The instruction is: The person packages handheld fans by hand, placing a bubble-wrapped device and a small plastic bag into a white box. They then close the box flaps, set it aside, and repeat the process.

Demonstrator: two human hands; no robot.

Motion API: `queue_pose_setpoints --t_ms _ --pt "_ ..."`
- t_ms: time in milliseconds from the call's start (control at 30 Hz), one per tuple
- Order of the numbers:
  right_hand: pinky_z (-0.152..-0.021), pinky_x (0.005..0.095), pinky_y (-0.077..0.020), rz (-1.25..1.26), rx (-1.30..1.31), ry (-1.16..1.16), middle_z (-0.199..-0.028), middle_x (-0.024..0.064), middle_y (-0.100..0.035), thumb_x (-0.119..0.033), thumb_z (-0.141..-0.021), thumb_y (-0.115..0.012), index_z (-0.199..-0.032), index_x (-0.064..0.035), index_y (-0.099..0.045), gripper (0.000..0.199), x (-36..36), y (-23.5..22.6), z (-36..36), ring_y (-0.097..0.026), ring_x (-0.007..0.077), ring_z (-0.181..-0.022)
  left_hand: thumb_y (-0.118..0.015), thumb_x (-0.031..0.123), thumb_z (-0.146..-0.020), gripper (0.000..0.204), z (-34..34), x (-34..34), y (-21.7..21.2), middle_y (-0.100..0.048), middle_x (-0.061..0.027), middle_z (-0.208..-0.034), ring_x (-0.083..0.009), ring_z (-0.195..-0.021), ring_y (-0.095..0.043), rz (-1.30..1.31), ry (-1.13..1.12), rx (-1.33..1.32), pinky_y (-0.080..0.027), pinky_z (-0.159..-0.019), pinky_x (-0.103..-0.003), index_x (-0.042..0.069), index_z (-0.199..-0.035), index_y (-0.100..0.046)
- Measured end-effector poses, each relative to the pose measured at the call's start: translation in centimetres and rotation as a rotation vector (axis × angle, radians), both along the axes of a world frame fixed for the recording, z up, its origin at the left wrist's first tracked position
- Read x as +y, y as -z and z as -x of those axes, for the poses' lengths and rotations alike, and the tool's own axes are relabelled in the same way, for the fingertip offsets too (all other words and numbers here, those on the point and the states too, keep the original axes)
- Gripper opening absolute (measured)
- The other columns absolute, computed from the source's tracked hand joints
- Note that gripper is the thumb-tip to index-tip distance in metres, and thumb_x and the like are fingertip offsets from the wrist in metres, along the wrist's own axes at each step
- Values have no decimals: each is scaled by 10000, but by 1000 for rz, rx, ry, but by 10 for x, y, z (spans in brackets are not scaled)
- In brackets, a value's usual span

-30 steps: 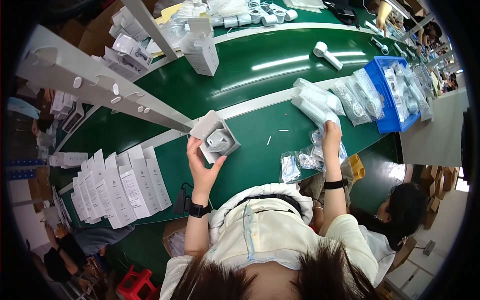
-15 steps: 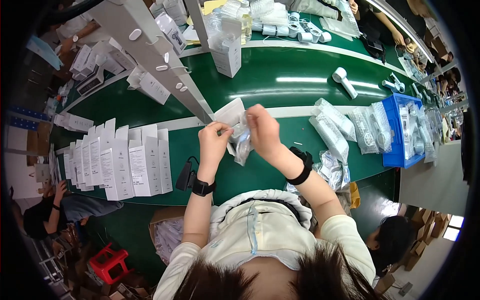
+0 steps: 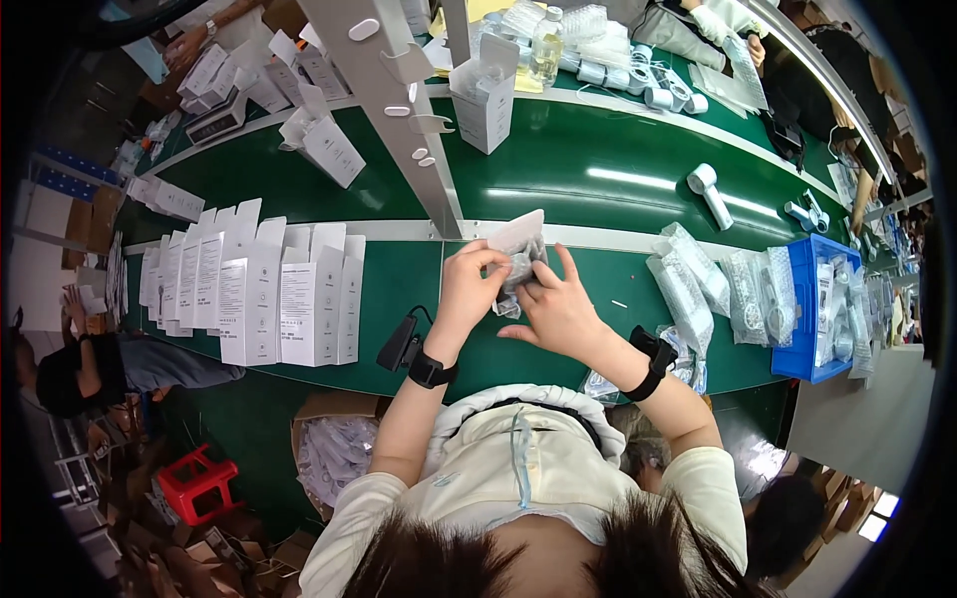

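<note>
A white carton (image 3: 518,231) with its flap raised stands at the bench edge in front of me. At its opening is a clear plastic bag (image 3: 510,298), whose contents I cannot make out. My left hand (image 3: 471,289) is closed at the carton's left side, thumb and fingers pinched on its rim. My right hand (image 3: 558,311) lies over the bag and the carton's right side, thumb and fingers spread, some fingertips pressing at the opening. The hands hide most of the carton's body.
Several white cartons (image 3: 304,309) stand in rows at the left. Bubble-wrapped packets (image 3: 683,304) lie at the right beside a blue bin (image 3: 805,319). A grey post (image 3: 419,159) rises beyond my left hand. A handheld fan (image 3: 709,195) lies on the green belt.
My right hand has come down from above the bag, its fingers now spread at the carton's opening. The bag sits lower between my hands. The whole view has shifted slightly.
</note>
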State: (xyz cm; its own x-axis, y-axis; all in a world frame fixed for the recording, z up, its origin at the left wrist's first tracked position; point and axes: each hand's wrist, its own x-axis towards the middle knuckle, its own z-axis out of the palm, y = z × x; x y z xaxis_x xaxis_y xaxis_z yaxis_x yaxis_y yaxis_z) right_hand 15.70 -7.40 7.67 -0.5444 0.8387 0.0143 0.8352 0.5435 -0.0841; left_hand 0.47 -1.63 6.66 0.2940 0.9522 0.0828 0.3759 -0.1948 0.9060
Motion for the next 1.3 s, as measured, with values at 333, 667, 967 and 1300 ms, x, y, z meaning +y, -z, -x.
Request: queue_pose_setpoints --t_ms 333,667,967,1300 --pt "-1040 399 -229 129 925 213 -1350 167 -246 -232 -513 -824 -1364 -63 -159 1094 13 71 -31 -325 281 -1229 -723 134 -632 832 178 2 13 -215 -153 -1399 -352 -1288 -194 -189 -419 1156 -211 -988 -554 48 -1327 -272" --pt "-1010 341 -285 -16 1547 535 -1353 137 -278 -72 -520 -799 -1385 -76 -50 1144 142 47 -90 -318 236 -1235 -573 5 -694 757 104 -84 -17 -181 -169 -1419 -344 -1317 -134 0 -9 579 -122 -1011 -548 7 -1353 -201" --pt "-988 354 -313 -281 1006 676 -1328 173 -304 -100 -595 -746 -1375 -94 -135 991 176 83 -134 -354 292 -1204 -627 111 -728 765 -44 -65 41 -124 -234 -1402 -409 -1252 -201 81 266 956 -239 -968 -528 36 -1356 -196" --pt "-841 384 -436 346 73 871 -1088 166 -522 -5 -584 -601 -1109 -85 -521 537 7 96 -297 -483 359 -1022 -743 132 -639 852 1 22 101 -336 -197 -1301 -273 -1168 -385 460 292 299 -362 -927 -340 49 -1332 -255"
